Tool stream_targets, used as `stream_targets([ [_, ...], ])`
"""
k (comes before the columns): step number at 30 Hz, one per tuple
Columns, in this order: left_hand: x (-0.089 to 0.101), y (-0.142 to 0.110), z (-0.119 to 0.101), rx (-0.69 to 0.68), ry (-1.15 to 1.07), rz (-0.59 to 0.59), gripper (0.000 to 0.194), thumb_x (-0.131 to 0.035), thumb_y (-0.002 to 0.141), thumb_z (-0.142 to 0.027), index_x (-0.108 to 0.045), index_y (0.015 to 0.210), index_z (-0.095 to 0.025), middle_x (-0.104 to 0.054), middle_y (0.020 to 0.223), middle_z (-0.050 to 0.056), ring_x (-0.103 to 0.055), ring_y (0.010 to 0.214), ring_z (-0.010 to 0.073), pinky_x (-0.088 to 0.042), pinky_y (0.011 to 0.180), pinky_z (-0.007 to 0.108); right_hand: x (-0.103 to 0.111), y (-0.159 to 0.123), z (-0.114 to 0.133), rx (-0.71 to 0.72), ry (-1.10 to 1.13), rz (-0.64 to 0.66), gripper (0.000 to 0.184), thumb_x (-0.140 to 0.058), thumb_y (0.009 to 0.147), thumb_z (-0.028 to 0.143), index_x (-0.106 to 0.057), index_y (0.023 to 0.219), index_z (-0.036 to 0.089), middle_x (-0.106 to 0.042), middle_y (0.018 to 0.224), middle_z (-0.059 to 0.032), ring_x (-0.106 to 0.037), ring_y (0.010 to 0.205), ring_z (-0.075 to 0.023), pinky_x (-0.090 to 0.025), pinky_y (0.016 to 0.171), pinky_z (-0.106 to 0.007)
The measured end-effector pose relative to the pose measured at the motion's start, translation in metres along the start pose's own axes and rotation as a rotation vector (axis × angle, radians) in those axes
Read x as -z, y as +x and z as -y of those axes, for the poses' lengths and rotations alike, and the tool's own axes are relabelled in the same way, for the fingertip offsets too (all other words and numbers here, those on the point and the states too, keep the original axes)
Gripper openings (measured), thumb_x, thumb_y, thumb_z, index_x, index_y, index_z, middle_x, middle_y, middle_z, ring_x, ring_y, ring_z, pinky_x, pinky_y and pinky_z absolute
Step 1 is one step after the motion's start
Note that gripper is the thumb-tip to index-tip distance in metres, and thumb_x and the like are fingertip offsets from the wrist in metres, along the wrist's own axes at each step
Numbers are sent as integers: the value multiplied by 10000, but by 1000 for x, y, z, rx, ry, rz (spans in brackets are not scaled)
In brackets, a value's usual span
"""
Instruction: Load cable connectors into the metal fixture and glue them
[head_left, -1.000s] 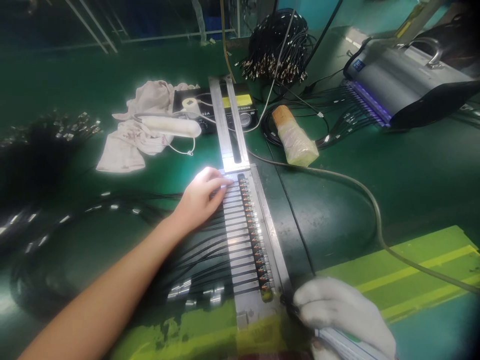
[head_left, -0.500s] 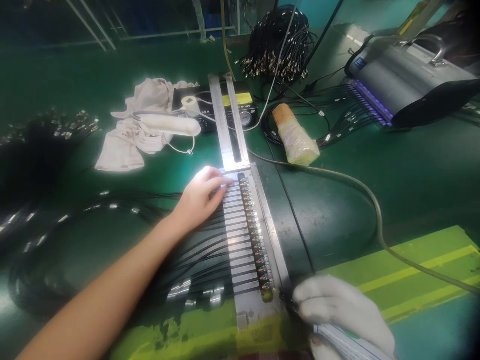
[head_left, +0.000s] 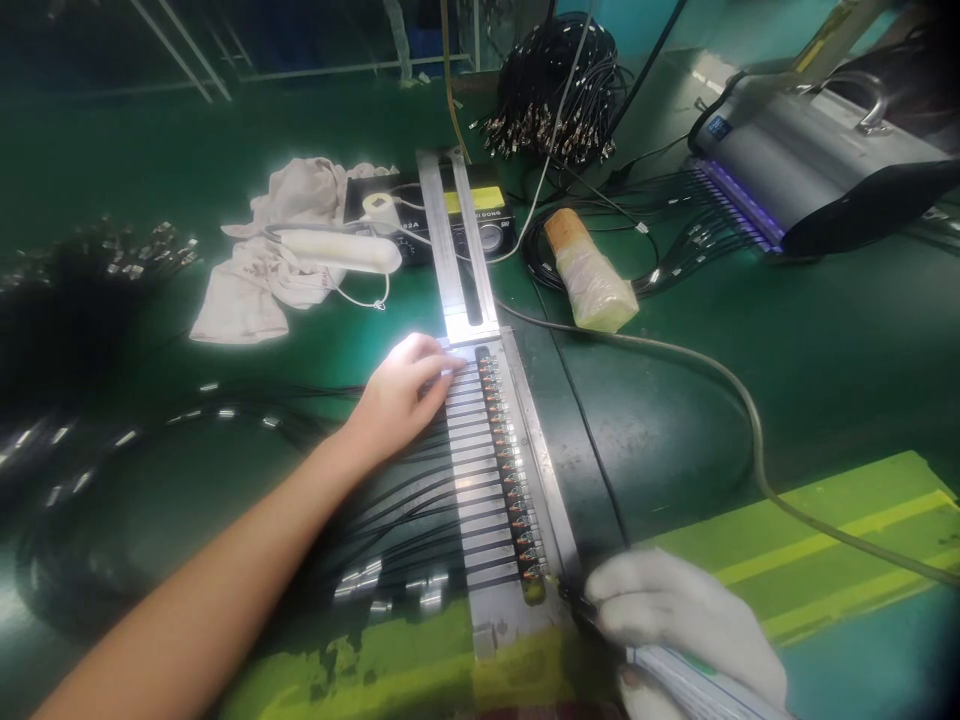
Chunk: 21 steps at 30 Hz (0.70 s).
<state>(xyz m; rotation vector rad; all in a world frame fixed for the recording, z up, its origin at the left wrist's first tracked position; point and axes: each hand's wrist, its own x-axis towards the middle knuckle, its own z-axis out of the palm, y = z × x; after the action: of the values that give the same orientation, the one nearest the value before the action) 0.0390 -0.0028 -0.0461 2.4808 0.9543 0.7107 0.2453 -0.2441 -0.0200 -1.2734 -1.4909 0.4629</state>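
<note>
A long metal fixture (head_left: 480, 505) lies lengthwise in front of me, with thin black cables laid in slots across it. Their stripped ends with small metal connectors (head_left: 514, 490) line up along a dark groove. My bare left hand (head_left: 409, 390) rests at the fixture's far left edge, thumb and forefinger drawn close together on the topmost slots; what they pinch, if anything, is hidden. In a white glove, my right hand (head_left: 686, 625) is closed around a white-and-blue printed tube (head_left: 686, 680) with a black nozzle (head_left: 577, 605). Its tip is by the nearest connector.
Beyond the fixture stand a slotted metal bar (head_left: 442, 240) and a black control box (head_left: 495, 215). A white lamp (head_left: 337, 250) lies on cloth (head_left: 244, 300). On the right are a wrapped block (head_left: 592, 270), a grey hose (head_left: 697, 355) and a purple-lit machine (head_left: 817, 160). Cable bundles (head_left: 555, 80) lie behind.
Both hands stay almost where they were. My right hand and the tube have shifted very slightly, the tip still by the nearest connector.
</note>
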Motion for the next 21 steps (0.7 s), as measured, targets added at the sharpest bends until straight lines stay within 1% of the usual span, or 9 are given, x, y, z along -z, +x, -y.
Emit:
stream_targets([
  [4,0,0,0,0,0,1,267,-469,979,-269,-699,1100,-210,-573,1033,73,-575,962,218,-502,873,383,-1,0,-1,-27,3,-72,110,-609,875,209,-718,859,213,-726,817,-70,-713,700,-229,-616,607,-318],
  [5,0,0,0,2,0,3,266,-469,979,-272,-698,1102,-215,-573,1036,72,-574,965,218,-502,874,385,0,0,-1,-24,3,-69,111,-611,875,209,-720,858,212,-729,821,-71,-716,700,-228,-618,612,-316],
  [9,0,0,0,4,-2,2,264,-469,980,-278,-697,1099,-218,-573,1036,71,-576,967,218,-503,876,385,1,0,-2,7,3,9,89,-632,860,208,-720,876,211,-734,838,-70,-725,710,-230,-619,609,-310],
  [11,1,0,0,-2,-2,-1,267,-471,980,-272,-698,1101,-204,-573,1032,75,-575,964,218,-503,870,382,1,0,-1,6,-7,-2,90,-623,864,200,-707,891,214,-725,843,-70,-717,720,-229,-609,616,-317],
  [13,0,0,0,-3,-2,0,268,-471,980,-267,-699,1100,-193,-574,1031,77,-574,963,218,-503,866,382,1,-2,-1,-10,-22,-42,104,-596,879,183,-694,893,215,-711,846,-71,-708,736,-227,-595,639,-326],
  [16,0,0,0,3,2,7,265,-472,980,-271,-699,1101,-204,-573,1043,75,-574,962,219,-504,868,386,-1,-4,-1,-20,-15,-15,104,-594,880,172,-690,875,212,-702,860,-76,-705,753,-227,-587,655,-330],
  [19,0,0,0,8,4,11,265,-469,981,-280,-696,1102,-216,-571,1043,72,-574,965,219,-501,875,387,-2,-4,-1,-15,16,-5,84,-623,863,193,-703,881,212,-711,858,-79,-708,733,-235,-600,627,-332],
  [21,1,1,0,14,-4,11,264,-466,982,-288,-694,1093,-219,-572,1034,72,-573,972,221,-499,868,384,-1,-1,-1,-25,28,-41,89,-617,864,207,-706,863,214,-710,826,-75,-705,697,-238,-603,591,-335],
])
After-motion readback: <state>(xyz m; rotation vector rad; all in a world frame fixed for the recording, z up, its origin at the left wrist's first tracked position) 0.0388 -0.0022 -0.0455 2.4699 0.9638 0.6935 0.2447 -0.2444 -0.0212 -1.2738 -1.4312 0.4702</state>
